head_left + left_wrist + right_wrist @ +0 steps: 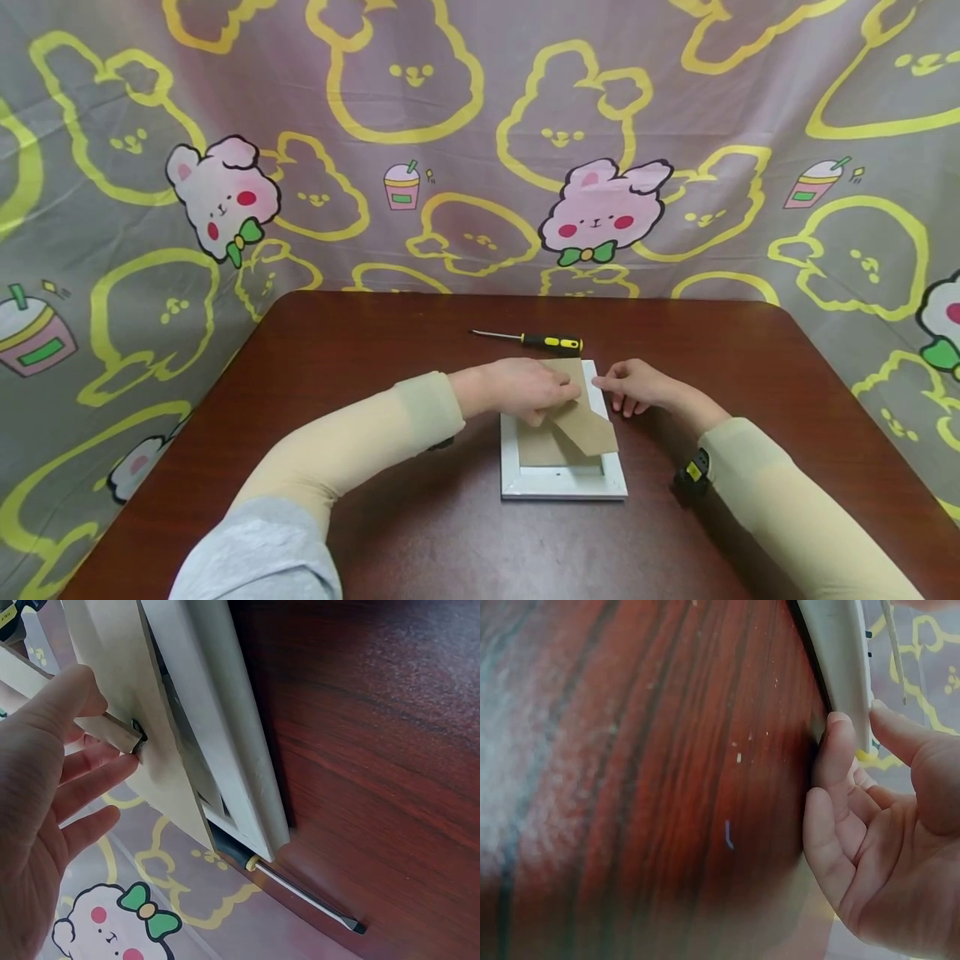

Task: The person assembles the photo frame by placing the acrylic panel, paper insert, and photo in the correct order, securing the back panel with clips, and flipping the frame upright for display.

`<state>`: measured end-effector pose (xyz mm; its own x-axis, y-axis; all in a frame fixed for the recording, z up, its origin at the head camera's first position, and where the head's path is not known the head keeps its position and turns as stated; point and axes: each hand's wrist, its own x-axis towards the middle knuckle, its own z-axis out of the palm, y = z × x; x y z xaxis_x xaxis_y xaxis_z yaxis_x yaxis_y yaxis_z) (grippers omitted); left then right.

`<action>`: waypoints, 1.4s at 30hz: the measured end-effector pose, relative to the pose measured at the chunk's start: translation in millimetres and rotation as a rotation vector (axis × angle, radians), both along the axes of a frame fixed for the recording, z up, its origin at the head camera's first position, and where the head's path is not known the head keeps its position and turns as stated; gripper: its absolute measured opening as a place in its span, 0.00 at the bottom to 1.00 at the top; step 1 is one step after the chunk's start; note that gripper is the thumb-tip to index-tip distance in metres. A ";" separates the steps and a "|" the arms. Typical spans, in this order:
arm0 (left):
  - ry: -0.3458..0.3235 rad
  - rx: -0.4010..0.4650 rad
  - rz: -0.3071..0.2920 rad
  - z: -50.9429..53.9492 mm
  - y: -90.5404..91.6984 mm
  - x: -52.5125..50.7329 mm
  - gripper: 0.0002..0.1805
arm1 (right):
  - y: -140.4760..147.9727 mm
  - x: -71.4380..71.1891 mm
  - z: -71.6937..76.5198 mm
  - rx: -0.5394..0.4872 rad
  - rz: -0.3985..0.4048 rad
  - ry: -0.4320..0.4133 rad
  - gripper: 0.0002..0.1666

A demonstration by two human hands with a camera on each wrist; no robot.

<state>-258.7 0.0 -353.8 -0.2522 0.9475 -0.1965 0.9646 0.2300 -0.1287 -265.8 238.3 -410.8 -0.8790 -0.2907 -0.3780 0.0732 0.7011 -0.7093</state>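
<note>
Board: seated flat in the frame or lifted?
Lifted. In the left wrist view, the board tilts above the frame, with a gap along its edge, and its far end overlies the rim.

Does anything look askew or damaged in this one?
Yes: the brown backing board isn't seated flat. Its far end overlaps the white frame, and the left wrist view shows a gap beneath. The left hand pinches its stand. No damage is evident.
</note>
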 end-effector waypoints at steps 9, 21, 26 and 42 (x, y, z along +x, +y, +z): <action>-0.016 -0.025 0.003 -2.7 3.3 1.2 0.20 | 0.7 -0.8 -1.8 0.002 0.004 0.012 0.18; -0.023 -0.047 0.019 -1.8 7.4 1.5 0.21 | 0.3 -0.5 -2.3 0.004 -0.006 0.013 0.20; -0.013 -0.053 0.024 -1.9 7.9 1.0 0.21 | 1.4 -1.6 -2.6 0.004 0.003 0.015 0.19; -0.067 -0.069 0.056 -0.5 8.1 2.9 0.23 | 1.9 -1.6 -2.7 0.000 0.008 0.036 0.19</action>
<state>-255.8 8.1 -354.3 -0.2883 0.9160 -0.2790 0.9575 0.2766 -0.0814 -267.3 240.2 -413.5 -0.8895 -0.2980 -0.3464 0.0418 0.7019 -0.7110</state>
